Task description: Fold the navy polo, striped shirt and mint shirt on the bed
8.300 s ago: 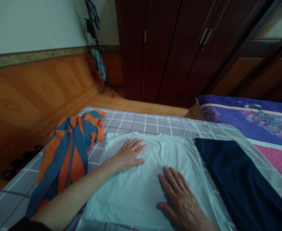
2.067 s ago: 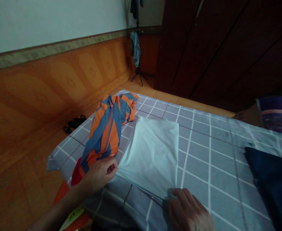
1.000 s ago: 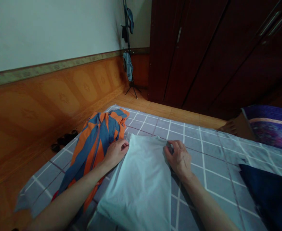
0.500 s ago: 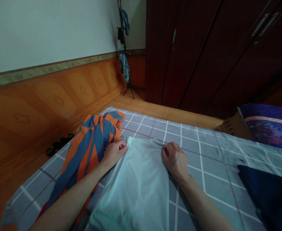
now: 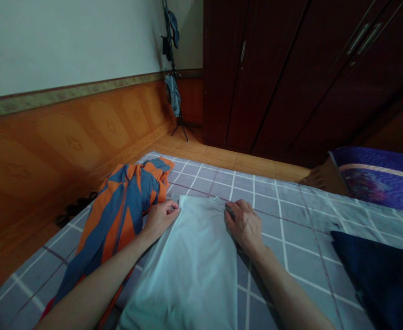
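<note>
The left hand (image 5: pixel 160 219) and right hand (image 5: pixel 245 228) are showing slender fingers and bare knuckles, with uncovered forearms (image 5: pixel 95 282) tapering out of view

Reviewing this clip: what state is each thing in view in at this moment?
White T-shirt: folded lengthwise into a long narrow panel, lying flat.
Left hand: pinching the shirt's top left corner.
Right hand: pinching the shirt's top right corner.
Orange-and-blue garment: bunched up, unfolded, beside the shirt.
Navy cloth: lying flat, partly out of view.
Checked bedsheet: spread out.
Wardrobe doors: shut.
</note>
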A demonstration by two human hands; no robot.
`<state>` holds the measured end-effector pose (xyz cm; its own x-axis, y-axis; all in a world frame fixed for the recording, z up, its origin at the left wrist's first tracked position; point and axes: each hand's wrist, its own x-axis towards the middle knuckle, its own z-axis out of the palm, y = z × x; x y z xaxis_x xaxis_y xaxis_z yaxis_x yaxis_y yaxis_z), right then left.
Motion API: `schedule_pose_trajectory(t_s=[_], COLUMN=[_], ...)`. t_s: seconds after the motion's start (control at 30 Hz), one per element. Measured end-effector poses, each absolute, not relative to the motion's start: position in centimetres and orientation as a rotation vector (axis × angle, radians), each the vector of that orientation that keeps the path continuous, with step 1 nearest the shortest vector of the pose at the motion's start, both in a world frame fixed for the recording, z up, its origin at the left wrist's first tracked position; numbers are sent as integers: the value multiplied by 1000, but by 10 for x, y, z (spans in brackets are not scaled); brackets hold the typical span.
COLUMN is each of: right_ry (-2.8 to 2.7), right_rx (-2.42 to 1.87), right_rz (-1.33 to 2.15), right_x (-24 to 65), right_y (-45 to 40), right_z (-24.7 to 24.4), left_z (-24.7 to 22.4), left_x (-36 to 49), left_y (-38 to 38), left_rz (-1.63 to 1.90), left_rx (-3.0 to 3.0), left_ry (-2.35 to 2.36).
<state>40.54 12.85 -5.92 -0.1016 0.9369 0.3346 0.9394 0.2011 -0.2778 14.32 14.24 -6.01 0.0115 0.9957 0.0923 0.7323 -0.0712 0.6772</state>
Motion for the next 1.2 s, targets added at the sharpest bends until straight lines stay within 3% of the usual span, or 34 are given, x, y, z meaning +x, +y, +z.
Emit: schedule_pose_trajectory(t_s=[0.63, 1.2], right_ry=[-1598, -1741], right_rx=[-1756, -1693], right_rz=[227, 146], right_x=[411, 414], right_y=[142, 144], right_z=[-65, -70], left_z=[-52, -57], left_x=[138, 128], left_y=[145, 150], left_rz=[966, 897], left_rx=[1692, 1659], left_ry=[1771, 1690])
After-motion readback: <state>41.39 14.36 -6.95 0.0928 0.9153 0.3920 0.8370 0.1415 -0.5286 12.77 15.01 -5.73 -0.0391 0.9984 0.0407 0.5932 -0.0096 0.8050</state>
